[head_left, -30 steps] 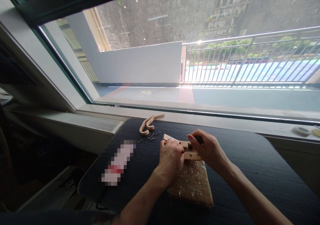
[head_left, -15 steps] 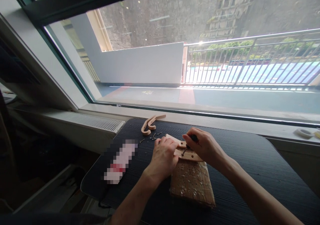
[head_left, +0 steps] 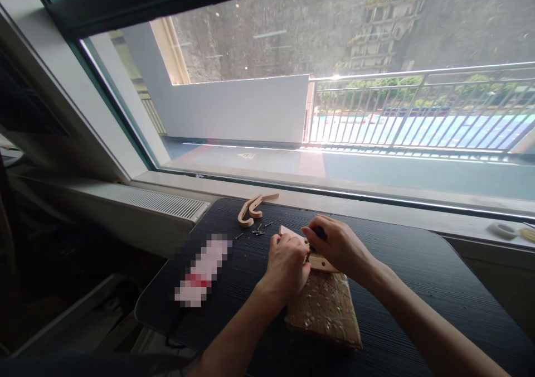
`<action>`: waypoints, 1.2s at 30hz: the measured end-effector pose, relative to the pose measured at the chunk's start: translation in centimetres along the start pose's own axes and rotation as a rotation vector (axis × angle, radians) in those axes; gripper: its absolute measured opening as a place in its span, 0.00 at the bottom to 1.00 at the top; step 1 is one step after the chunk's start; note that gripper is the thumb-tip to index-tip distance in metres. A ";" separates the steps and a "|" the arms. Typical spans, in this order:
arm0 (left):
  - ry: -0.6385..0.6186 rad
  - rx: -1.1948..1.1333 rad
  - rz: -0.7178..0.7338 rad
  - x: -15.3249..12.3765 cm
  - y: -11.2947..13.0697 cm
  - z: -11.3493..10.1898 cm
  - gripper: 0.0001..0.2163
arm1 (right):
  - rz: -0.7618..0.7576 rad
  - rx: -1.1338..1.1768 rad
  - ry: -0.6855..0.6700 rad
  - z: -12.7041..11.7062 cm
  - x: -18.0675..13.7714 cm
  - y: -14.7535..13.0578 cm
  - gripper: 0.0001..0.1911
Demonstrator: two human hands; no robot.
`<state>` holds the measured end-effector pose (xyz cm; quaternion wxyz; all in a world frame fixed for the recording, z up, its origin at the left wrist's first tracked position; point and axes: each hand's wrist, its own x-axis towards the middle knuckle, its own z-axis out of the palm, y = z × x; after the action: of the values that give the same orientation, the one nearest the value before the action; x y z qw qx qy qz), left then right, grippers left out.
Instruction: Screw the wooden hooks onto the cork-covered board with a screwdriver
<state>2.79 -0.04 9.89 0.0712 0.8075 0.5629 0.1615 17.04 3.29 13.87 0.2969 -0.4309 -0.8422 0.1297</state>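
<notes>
A pale wooden piece [head_left: 321, 263] with holes lies across the far end of a brown cardboard block [head_left: 324, 309] on the black table [head_left: 418, 276]. My left hand [head_left: 288, 265] is curled with its fingertips pinched at the piece's left end. My right hand [head_left: 336, 246] is closed round a small dark-handled screwdriver [head_left: 319, 233], whose tip points down at the piece between the two hands. Several small dark screws [head_left: 256, 230] lie loose just beyond my left hand.
Two curved wooden hooks [head_left: 249, 208] lie near the table's far edge by the window sill. A blurred pink-and-red object [head_left: 203, 270] sits at the table's left. A tape roll [head_left: 501, 230] rests on the sill at far right. A radiator grille [head_left: 161, 201] runs left.
My left hand has moved back in against the wooden piece after shifting slightly left. My right hand has stayed on the screwdriver, edging a little left. The view has tilted slightly.
</notes>
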 end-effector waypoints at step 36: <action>0.027 0.024 -0.074 0.3 0.6 0.7 0.05 | -0.118 -0.310 -0.536 -4.8 3.3 -2.7 0.08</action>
<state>3.63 0.05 9.42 0.0598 0.7847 0.5951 0.1627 16.72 4.20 20.18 0.0019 -0.3719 -0.9238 0.0911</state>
